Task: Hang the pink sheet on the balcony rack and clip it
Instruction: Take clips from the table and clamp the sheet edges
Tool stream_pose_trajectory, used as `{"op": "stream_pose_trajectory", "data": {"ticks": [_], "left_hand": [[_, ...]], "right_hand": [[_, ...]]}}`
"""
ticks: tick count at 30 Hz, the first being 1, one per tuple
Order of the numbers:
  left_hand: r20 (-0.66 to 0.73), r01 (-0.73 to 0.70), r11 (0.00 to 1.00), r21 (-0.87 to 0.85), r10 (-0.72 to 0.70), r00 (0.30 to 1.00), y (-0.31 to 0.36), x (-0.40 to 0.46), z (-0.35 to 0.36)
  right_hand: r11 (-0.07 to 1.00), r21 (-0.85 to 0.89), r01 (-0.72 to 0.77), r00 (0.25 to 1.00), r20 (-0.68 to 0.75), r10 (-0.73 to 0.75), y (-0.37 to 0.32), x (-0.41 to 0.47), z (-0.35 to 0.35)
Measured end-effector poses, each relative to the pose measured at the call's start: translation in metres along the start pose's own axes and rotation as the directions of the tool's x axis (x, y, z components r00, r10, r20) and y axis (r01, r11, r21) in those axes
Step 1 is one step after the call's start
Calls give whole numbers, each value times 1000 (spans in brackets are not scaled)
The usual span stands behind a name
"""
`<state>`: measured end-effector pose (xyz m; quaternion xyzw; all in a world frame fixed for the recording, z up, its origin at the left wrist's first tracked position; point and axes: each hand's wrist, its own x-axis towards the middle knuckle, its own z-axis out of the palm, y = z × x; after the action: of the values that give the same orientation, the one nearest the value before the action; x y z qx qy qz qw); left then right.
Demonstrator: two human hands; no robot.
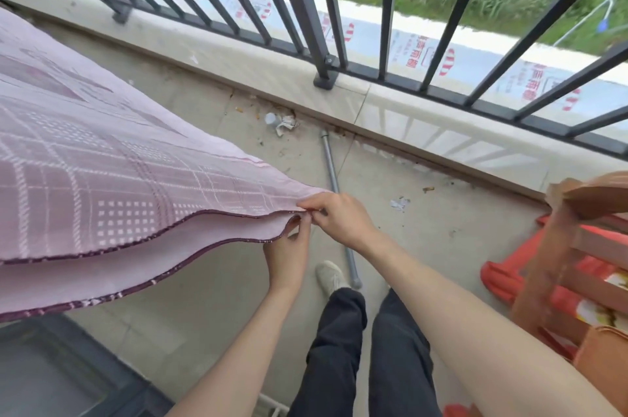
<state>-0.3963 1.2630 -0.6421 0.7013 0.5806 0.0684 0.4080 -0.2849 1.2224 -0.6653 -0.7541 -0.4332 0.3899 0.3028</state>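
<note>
Pink sheet [112,158] corner pinched between left hand [287,257], right hand [339,217]

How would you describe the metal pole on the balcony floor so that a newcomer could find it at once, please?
Start at the dark balcony railing and drop to the concrete floor below its bolted post. A thin grey metal pole lies there, running from the ledge towards the person's white shoe and passing under the right hand. It is the only long straight object; the nearby litter is small and crumpled.
</note>
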Motion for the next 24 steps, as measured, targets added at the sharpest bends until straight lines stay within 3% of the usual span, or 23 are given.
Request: {"op": "stream_pose_trajectory", "data": {"ticks": [4, 7, 9, 10, 12, 14, 16, 18, 20, 21, 24], "left_hand": [[-50, 20, 1000, 8, -19, 999, 22, -11, 4], [-139, 88, 995, 52, -81, 987, 24, -3, 7], [-174, 190, 981, -34, -193, 966, 21, 5, 7], [-185, 214, 974, -72, -224, 957, 17, 9, 8], [-192, 207, 974, -90, -220, 956, 8, 10, 10], [-165, 202, 976, -85, -213, 963, 8, 6, 11], [-147, 209, 974, -88, -220, 964, 8, 2, 11], [-135, 207, 974, -90, -218, 967, 8, -1, 11], [-125, 210, 973, -92, -220, 967, 9, -2, 11], [-115, 213, 972, -96, -224, 968, 11, -3, 10], [-85, 223, 970, -99, -232, 969, 12, -4, 9]], "right_hand": [[1000, -4, -24, 997, 80, 24, 8, -3, 8], [993, 107, -43, 995, 98, 33, 8, -11, 10], [949, 264, -174, 983, 97, 154, 9, -16, 12], [871, 392, -296, 955, 118, 272, 11, -19, 14], [523, 712, -469, 855, 217, 471, 14, -25, 13], [67, 920, -386, 799, 297, 523, 19, -29, 7], [-285, 923, -259, 789, 372, 489, 21, -35, 2], [-452, 867, -211, 786, 425, 448, 24, -42, 1], [-514, 829, -219, 766, 473, 437, 26, -48, 4], [-493, 833, -251, 749, 490, 446, 26, -50, 6], [-310, 878, -364, 714, 477, 513, 25, -55, 10]]}}
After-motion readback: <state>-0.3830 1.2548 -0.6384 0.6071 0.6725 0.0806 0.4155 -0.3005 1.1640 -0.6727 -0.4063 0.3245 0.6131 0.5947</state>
